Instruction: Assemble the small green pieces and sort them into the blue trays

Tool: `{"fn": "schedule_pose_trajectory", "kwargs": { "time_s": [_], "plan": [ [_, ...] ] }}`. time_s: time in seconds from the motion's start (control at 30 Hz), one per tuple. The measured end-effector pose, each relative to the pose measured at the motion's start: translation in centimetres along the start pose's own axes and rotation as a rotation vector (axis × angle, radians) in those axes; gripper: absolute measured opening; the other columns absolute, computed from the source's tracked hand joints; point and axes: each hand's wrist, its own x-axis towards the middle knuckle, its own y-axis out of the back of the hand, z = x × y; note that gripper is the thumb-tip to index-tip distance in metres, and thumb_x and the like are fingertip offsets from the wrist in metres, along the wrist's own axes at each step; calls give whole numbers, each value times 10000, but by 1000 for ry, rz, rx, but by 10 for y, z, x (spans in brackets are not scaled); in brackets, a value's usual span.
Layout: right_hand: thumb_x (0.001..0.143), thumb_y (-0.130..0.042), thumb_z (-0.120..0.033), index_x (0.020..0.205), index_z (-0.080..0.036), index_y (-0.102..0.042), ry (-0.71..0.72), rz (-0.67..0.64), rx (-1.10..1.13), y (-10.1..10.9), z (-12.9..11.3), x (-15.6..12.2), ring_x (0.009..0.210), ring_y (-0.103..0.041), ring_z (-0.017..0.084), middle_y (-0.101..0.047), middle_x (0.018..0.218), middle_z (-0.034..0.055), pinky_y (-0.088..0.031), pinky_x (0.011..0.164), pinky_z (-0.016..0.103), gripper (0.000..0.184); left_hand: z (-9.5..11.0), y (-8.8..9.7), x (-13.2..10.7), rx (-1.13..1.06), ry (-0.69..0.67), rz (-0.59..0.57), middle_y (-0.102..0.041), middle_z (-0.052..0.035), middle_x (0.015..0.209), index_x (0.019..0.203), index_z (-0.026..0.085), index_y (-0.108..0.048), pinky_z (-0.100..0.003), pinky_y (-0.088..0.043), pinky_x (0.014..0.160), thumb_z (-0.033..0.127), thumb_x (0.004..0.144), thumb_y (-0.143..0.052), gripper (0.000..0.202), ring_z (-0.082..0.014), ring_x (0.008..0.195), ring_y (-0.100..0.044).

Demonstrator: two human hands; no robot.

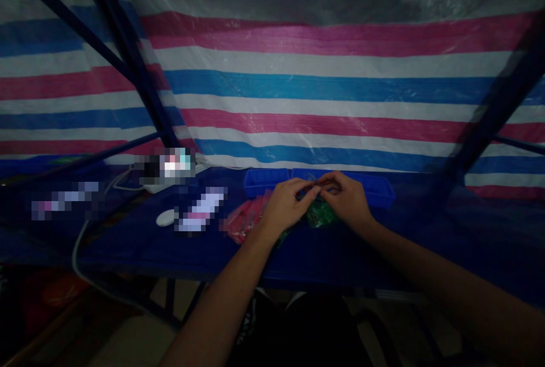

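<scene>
My left hand (pixel 290 201) and my right hand (pixel 347 199) meet over the table, with thumbs and fingertips pinched close together. Whatever lies between the fingertips is too small and dark to name. Right below them rests a green plastic bag (pixel 320 215), partly covered by my hands. Beside my left hand lie pink plastic bags (pixel 244 220) with small things inside, which I cannot make out. Behind my fingers stand blue trays, one on the left (pixel 261 180) and one on the right (pixel 378 186); my hands hide part of them.
A white round object (pixel 166 217) and a blurred-out flat device (pixel 202 209) lie left on the blue table (pixel 140 242). A white cable (pixel 76 247) hangs over the front edge. Dark metal posts (pixel 128 60) and a striped plastic sheet (pixel 319 83) stand behind the table.
</scene>
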Motion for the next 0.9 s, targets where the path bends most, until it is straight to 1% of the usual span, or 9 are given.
{"fn": "schedule_pose_trajectory", "kwargs": {
  "time_s": [0.13, 0.33, 0.4, 0.5, 0.63, 0.7, 0.77, 0.83, 0.9],
  "plan": [
    [831, -710, -219, 997, -223, -684, 149, -35, -143, 0, -5, -3, 806, -734, 208, -740, 999, 53, -606, 680, 332, 167, -2, -1, 0, -1, 25, 0, -764, -77, 1085, 1133, 220, -757, -352, -536, 881, 350, 984, -590, 258, -211, 974, -708],
    [869, -688, -240, 1220, -253, -629, 141, -123, 44, -5, -4, -4, 1000, -731, 232, -714, 1173, 77, -646, 791, 363, 356, -11, -2, 0, -30, 119, 80, -774, -67, 1100, 1136, 224, -759, -359, -552, 899, 291, 955, -626, 234, -215, 976, -717],
    [889, -679, -269, 1206, -251, -636, 126, -98, 50, -7, -3, -4, 1017, -723, 237, -713, 1167, 82, -644, 800, 371, 320, -14, -3, 0, -28, 150, 110, -778, -63, 1102, 1110, 221, -766, -360, -555, 904, 286, 964, -613, 221, -215, 980, -721],
    [893, -690, -302, 1178, -242, -645, 124, 11, 19, -6, -4, -2, 1042, -700, 251, -695, 1165, 98, -635, 769, 373, 294, -14, -2, 2, -33, 186, 126, -784, -63, 1079, 1070, 210, -772, -354, -555, 891, 291, 969, -606, 211, -211, 946, -726],
    [851, -750, -321, 1286, -255, -608, 134, 70, 68, -3, -3, 3, 1120, -670, 268, -656, 1256, 113, -624, 785, 379, 462, -8, 0, 1, -90, 169, 66, -785, -52, 1058, 1087, 214, -762, -319, -547, 860, 295, 975, -594, 218, -194, 925, -726],
    [857, -747, -327, 1310, -262, -604, 120, 31, 118, -2, -2, 4, 1091, -685, 258, -682, 1209, 99, -617, 824, 390, 480, -5, 1, 0, -117, 154, 25, -786, -44, 1029, 1125, 221, -750, -296, -541, 814, 316, 982, -583, 240, -184, 889, -726],
    [874, -732, -329, 1295, -261, -621, 101, -10, 139, -2, 0, 3, 998, -713, 238, -719, 1107, 74, -606, 859, 402, 441, -4, 2, -1, -105, 184, 0, -786, -34, 915, 1141, 227, -749, -281, -525, 719, 365, 985, -576, 271, -176, 762, -711],
    [881, -727, -324, 1247, -255, -650, 94, -20, 111, -2, 1, 2, 914, -725, 224, -739, 1043, 58, -598, 868, 407, 380, -6, 1, -2, -83, 238, -21, -762, -20, 773, 1138, 236, -757, -275, -492, 628, 420, 980, -573, 305, -168, 621, -664],
    [877, -731, -309, 1167, -248, -683, 123, -6, 39, -2, -1, 0, 883, -723, 223, -747, 1022, 53, -591, 854, 405, 300, -9, 0, -2, -114, 271, -30, -748, -15, 728, 1157, 239, -754, -272, -480, 599, 432, 975, -571, 323, -167, 581, -646]
  ]
}}
